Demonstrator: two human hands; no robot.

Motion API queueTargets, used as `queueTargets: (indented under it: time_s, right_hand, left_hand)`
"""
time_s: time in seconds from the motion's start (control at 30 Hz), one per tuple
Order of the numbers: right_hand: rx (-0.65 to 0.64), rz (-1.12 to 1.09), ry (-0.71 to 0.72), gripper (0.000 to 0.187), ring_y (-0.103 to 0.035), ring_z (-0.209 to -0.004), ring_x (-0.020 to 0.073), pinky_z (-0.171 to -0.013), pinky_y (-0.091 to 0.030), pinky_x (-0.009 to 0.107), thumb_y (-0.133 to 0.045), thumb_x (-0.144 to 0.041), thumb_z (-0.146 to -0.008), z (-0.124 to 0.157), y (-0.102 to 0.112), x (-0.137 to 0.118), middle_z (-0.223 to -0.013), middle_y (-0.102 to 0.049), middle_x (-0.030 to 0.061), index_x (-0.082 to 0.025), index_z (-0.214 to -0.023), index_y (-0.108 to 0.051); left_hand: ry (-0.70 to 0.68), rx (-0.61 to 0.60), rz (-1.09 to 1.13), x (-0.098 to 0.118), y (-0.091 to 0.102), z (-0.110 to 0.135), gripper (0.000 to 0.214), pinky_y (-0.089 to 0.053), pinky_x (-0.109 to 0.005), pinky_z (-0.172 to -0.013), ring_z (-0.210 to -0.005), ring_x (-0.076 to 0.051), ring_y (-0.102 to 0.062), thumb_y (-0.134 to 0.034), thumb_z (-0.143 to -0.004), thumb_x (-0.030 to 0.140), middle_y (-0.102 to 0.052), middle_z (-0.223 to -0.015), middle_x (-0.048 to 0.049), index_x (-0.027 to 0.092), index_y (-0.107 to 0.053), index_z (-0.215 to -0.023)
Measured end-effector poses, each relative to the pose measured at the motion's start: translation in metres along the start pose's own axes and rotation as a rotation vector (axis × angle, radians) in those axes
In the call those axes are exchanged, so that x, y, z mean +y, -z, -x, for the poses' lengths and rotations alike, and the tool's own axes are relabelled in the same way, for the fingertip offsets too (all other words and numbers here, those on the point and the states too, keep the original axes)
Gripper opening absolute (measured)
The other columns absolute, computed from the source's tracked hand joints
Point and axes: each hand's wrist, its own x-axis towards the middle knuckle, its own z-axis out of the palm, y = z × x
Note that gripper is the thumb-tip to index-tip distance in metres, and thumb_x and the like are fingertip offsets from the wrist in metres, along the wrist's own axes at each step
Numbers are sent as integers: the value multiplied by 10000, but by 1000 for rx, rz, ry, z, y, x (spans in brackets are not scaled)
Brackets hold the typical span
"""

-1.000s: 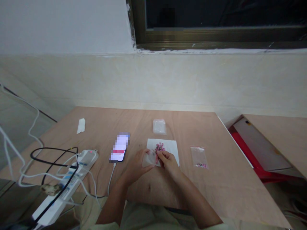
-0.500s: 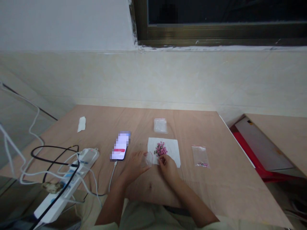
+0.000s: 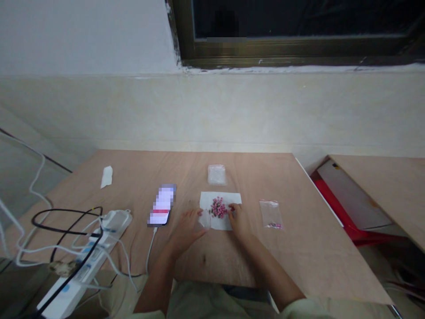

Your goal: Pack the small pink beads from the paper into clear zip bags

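Note:
My left hand [image 3: 187,229] holds a small clear plastic bag [image 3: 205,219] by its side, at the left edge of a white sheet of paper [image 3: 223,225]. A heap of small pink beads [image 3: 218,207], with some darker ones among them, lies on that paper. At the right side of the heap is my right hand [image 3: 241,222], thumb and forefinger drawn together at the beads. Whatever is between those fingertips is too small to make out.
A zip bag with a few beads [image 3: 271,215] lies to the right, and another clear bag [image 3: 217,174] behind the paper. On the left are a plugged-in phone [image 3: 161,206], a white scrap [image 3: 106,177] and a power strip [image 3: 114,223] with tangled cables.
My right hand has gone from the near edge of the bead heap to its right side. The left hand stays at the small bag. The whole view has shifted slightly.

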Motion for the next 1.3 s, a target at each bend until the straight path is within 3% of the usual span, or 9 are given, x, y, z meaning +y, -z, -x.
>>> queueTargets:
  time_s: [0.17, 0.3, 0.43, 0.6, 0.7, 0.9, 1.07, 1.17, 1.3]
  right_hand:
    - [-126, 45, 47, 144, -528, -738, 160, -699, -419, 273, -466, -116, -713, -12, -1, 10, -805, -556, 81, -147, -770, -594]
    - [-143, 10, 70, 132, -523, -729, 152, -686, -414, 262, -461, -117, -714, -15, 3, 8, -765, -552, 63, -144, -730, -589]
    - [-96, -58, 73, 111, -514, -696, 152, -662, -406, 268, -473, -169, -725, -12, 10, -13, -734, -564, 52, -151, -723, -582]
    - [-139, -140, 129, 117, -513, -713, 151, -668, -401, 263, -482, -222, -736, -5, 6, -39, -755, -575, 54, -154, -762, -573]
    - [-54, -3, 53, 124, -509, -755, 170, -693, -391, 282, -471, -215, -735, -7, 0, -31, -794, -568, 75, -146, -788, -560]
    - [-104, 145, 14, 111, -504, -733, 173, -663, -384, 269, -453, -191, -738, -14, -6, -11, -756, -555, 72, -160, -746, -559]
    - [16, 207, 53, 180, -481, -818, 204, -704, -384, 304, -446, -228, -750, 8, -8, -25, -872, -519, 95, -159, -884, -545]
    - [-88, 228, 183, 227, -467, -857, 221, -718, -381, 312, -476, -216, -736, 31, -15, -36, -924, -511, 103, -165, -949, -537]
    - [-174, 323, 194, 206, -470, -843, 225, -715, -370, 313, -446, -111, -727, 46, -26, -39, -898, -535, 109, -161, -884, -569]
  left_hand:
    - [-37, 4, -8, 0, 3, -8, 461, -347, -406, -906, -1050, -228, -454, -586, -661, 279, -517, -1097, -104, 157, -432, -1078]
    - [-22, -2, -20, 2, 6, -15, 441, -345, -421, -900, -1033, -232, -467, -600, -642, 256, -536, -1064, -92, 170, -449, -1047]
    - [-14, -6, -12, 6, 5, -20, 451, -344, -422, -896, -1028, -235, -469, -606, -633, 251, -536, -1059, -86, 177, -448, -1049]
    - [0, 5, -16, 8, -1, -21, 457, -351, -420, -886, -1008, -236, -477, -611, -627, 238, -537, -1052, -84, 174, -447, -1048]
    - [5, 30, -17, 6, 0, -17, 458, -351, -418, -890, -1020, -234, -471, -601, -635, 247, -536, -1054, -86, 172, -442, -1058]
    - [36, 15, -26, 1, 4, -7, 443, -348, -426, -890, -1032, -250, -469, -585, -647, 273, -536, -1066, -109, 162, -464, -1059]
    - [52, 42, -45, -7, 0, 2, 459, -357, -434, -883, -1021, -249, -473, -569, -660, 302, -535, -1070, -108, 150, -454, -1078]
    - [78, 57, -75, -10, -1, 6, 459, -364, -435, -875, -1001, -249, -484, -575, -652, 320, -544, -1054, -105, 143, -462, -1060]
    - [114, 33, -113, -9, 3, 9, 464, -353, -427, -894, -1015, -249, -479, -574, -656, 316, -538, -1063, -118, 120, -458, -1059]
